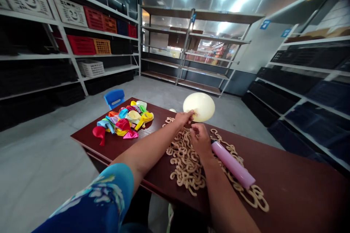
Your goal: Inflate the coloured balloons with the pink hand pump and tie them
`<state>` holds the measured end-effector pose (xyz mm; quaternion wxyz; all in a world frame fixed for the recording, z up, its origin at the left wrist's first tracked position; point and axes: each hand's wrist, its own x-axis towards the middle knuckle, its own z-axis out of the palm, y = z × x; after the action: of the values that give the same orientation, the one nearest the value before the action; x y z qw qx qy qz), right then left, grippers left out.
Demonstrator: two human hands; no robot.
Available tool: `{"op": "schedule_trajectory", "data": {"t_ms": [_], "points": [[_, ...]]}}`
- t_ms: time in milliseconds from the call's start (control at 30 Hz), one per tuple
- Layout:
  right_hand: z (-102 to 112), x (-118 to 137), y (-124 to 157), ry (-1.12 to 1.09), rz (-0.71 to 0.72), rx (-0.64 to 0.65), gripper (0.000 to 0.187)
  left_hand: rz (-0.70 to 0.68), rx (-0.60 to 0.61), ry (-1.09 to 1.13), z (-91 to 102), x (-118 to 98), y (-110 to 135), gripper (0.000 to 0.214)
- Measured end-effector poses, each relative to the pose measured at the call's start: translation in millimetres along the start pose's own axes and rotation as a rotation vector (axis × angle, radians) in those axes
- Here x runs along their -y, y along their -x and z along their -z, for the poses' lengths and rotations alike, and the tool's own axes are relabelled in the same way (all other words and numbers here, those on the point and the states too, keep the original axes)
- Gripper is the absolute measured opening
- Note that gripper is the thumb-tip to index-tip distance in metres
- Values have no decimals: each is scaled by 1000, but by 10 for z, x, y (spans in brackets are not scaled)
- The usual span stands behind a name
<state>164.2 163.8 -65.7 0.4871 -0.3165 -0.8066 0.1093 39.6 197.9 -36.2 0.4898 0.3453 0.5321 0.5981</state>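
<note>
My left hand (185, 118) is closed on the neck of an inflated pale yellow balloon (201, 102), which stands out past the table's far edge. Close beside it, my right hand (201, 139) has its fingers curled over a pile of tan, curly loops (188, 167); whatever is between those fingers is hidden. Just right of that hand lies a pink cylinder with a dark end (233, 164), resting partly on more of the loops. Several limp balloons in many colours (124, 122) are heaped at the table's left end.
The dark red-brown table (284, 174) stretches off to the right. A blue chair (114, 98) stands behind its left end. Shelves with plastic crates (83, 45) line the left wall, a metal rack (188, 36) stands at the back, and dark bins (306, 83) fill shelves on the right.
</note>
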Motion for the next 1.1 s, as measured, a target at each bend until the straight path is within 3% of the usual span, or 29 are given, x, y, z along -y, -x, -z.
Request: {"op": "schedule_trajectory", "data": {"t_ms": [100, 167, 267, 367, 500, 600, 700, 933, 1000, 1100], "points": [[-2, -28, 7, 23, 12, 7, 19, 23, -29, -192, 55, -67, -49, 49], [0, -36, 10, 33, 7, 3, 19, -65, -69, -398, 189, -107, -17, 44], [-4, -35, 13, 50, -6, 4, 17, -253, -138, -796, 547, -186, 99, 29], [-11, -27, 14, 64, -22, 19, 15, -330, -244, -1112, 1015, -312, 257, 22], [-15, -11, 14, 86, -40, 45, 14, -144, -360, -1386, 1580, -483, 453, 29], [-22, -3, 17, 98, -36, 66, 14, 20, -388, -1498, 1851, -505, 537, 31], [-34, -9, 23, 104, -28, 80, 14, 59, -348, -1513, 1992, -421, 573, 31], [-47, -62, 35, 107, -43, 86, 14, -46, -333, -1324, 2107, -293, 608, 19], [-44, -54, 35, 101, -45, 85, 15, -45, -366, -1133, 2089, -345, 609, 20], [-33, -12, 31, 83, -47, 89, 15, -2, -343, -592, 1936, -451, 592, 18]]}}
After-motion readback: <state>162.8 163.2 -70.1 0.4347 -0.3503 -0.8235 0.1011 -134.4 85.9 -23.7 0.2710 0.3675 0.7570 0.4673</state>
